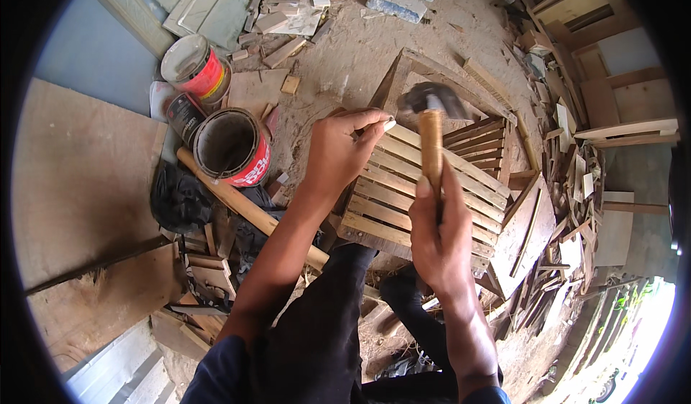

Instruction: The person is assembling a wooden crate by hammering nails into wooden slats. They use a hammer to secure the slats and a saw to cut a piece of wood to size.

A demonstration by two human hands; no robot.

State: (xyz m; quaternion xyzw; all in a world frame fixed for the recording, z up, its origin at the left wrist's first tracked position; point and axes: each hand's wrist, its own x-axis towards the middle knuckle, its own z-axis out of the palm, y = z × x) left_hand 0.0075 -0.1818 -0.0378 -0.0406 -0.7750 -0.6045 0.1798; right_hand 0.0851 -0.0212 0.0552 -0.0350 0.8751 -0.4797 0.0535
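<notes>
The person's dark-clad leg (317,332) is closest. The right hand (443,245) is wrapped tight around the wooden handle of a hammer (432,141), with the head up at the far end and a bit blurry. The left hand (338,152) makes a narrow pinch, thumb and finger together, at the far left corner of the slats (392,178). I cannot tell what, if anything, is in that pinch.

The slats sit in front of the knee, between and under the two hands. I cannot tell if the knee holds them up.

The hammer head is near the left fingers, so a bad hit could hurt them. A crooked swing or a slipping handle could cause that. A hard knock near the end of a thin slat might split it. If nothing firm is under the slats, they could bounce or tip.

Past them are more slats (475,145) and a wood frame (417,62). To the left are a pole (237,202) and two cans (252,170). Farther off are wood scraps (288,22) and pale blocks (396,4).
</notes>
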